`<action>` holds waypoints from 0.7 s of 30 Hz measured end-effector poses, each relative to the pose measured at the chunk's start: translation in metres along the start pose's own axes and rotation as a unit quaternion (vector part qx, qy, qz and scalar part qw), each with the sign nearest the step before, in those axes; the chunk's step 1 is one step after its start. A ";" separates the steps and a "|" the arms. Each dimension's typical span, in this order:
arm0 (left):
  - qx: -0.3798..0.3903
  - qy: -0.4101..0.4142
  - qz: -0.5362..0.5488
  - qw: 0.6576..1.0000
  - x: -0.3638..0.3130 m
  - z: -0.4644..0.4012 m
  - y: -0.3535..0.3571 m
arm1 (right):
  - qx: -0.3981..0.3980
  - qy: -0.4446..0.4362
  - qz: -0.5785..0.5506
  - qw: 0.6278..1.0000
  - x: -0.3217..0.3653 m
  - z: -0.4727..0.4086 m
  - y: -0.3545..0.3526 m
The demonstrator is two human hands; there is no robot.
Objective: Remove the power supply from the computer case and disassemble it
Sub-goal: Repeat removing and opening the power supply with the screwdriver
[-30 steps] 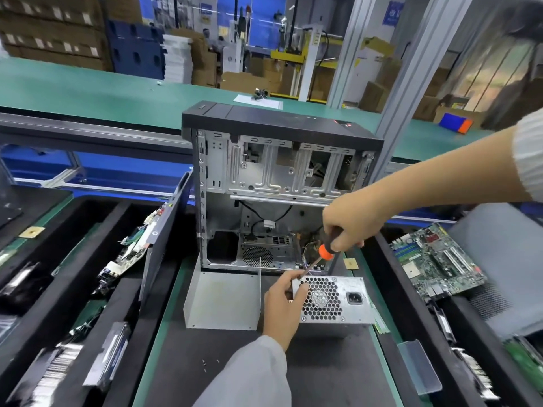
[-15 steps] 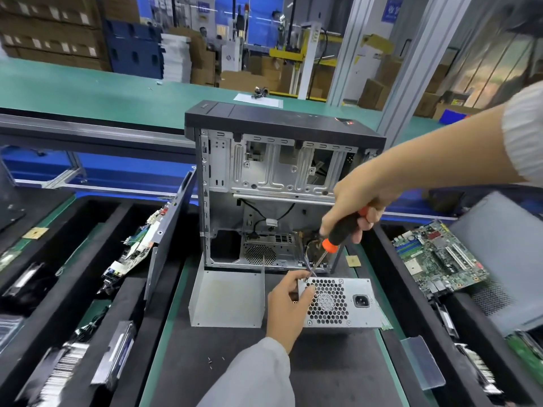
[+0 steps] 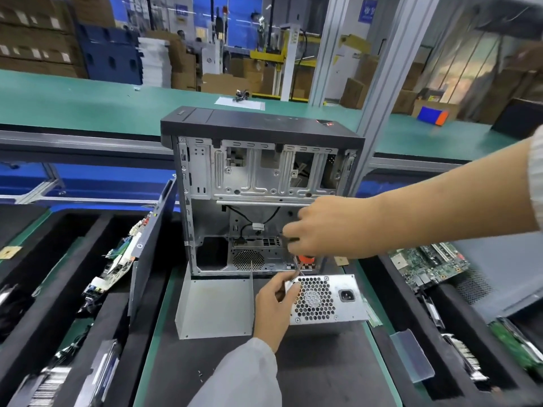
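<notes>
Left hand (image 3: 274, 304) fingers (image 3: 294, 288) touch the power supply (image 3: 326, 301) (left edge).

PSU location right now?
Head view, lower centre-right: the power supply sits on the dark mat just in front of the open computer case, right of a bent metal panel, its left edge gripped by the left hand.

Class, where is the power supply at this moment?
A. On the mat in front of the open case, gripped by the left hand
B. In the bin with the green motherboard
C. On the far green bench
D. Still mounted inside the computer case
A: the power supply lies on the mat in front of the open computer case, with the left hand gripping its left edge.
</notes>
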State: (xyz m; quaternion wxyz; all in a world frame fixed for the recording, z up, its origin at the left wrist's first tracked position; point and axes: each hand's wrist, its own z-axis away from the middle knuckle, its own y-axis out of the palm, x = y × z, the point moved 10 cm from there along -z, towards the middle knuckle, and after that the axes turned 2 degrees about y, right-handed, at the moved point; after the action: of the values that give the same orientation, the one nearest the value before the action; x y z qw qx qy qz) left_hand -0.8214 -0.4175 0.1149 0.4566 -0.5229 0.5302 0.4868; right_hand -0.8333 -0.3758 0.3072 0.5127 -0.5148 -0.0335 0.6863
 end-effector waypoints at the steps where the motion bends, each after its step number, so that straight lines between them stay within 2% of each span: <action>1: -0.004 -0.003 0.002 1.000 0.001 0.000 -0.001 | 0.052 0.078 -0.087 0.992 -0.018 -0.001 0.012; 3: -0.010 -0.013 0.019 1.000 0.005 0.000 -0.001 | 0.132 0.199 -0.260 0.936 -0.049 0.006 0.038; 4: -0.011 -0.020 0.031 0.999 0.006 0.001 0.000 | 0.178 0.242 -0.349 0.888 -0.058 0.013 0.053; 7: -0.016 -0.029 0.036 0.999 0.007 0.003 0.000 | 0.319 0.331 -0.582 0.670 -0.051 0.033 0.091; 8: -0.017 -0.029 0.032 0.999 0.007 0.003 -0.001 | 0.337 0.333 -0.607 0.638 -0.045 0.036 0.094; 9: -0.017 -0.028 0.031 0.999 0.007 0.002 -0.002 | 0.336 0.325 -0.598 0.651 -0.043 0.035 0.095; 10: -0.016 -0.026 0.031 0.999 0.006 0.001 -0.002 | 0.320 0.306 -0.562 0.698 -0.044 0.032 0.093; 11: -0.014 -0.024 0.030 0.999 0.005 0.001 -0.002 | 0.290 0.279 -0.500 0.767 -0.045 0.029 0.086; 13: -0.012 -0.021 0.023 0.999 0.003 0.000 -0.001 | 0.174 0.211 -0.288 0.918 -0.047 0.018 0.057; 14: -0.012 -0.023 0.021 0.999 0.003 0.000 -0.001 | 0.098 0.167 -0.164 0.967 -0.043 0.014 0.037; 15: -0.010 -0.028 0.021 0.999 0.004 0.001 -0.002 | 0.046 0.129 -0.069 0.988 -0.034 0.011 0.023; 17: -0.003 -0.039 0.033 0.999 0.006 0.001 -0.001 | 0.001 0.095 -0.034 0.995 -0.026 0.006 0.011; 19: 0.006 -0.052 0.049 0.997 0.006 0.002 -0.001 | 0.008 0.147 -0.120 0.982 -0.040 0.005 0.008; 21: 0.009 -0.057 0.064 0.996 0.005 0.002 -0.001 | 0.048 0.235 -0.222 0.945 -0.062 0.010 0.018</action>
State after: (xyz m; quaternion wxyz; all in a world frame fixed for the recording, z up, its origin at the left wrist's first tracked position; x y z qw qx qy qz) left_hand -0.8207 -0.4156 0.1100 0.4591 -0.4551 0.5399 0.5390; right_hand -0.8563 -0.4253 0.3432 0.6695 -0.6161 0.0072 0.4149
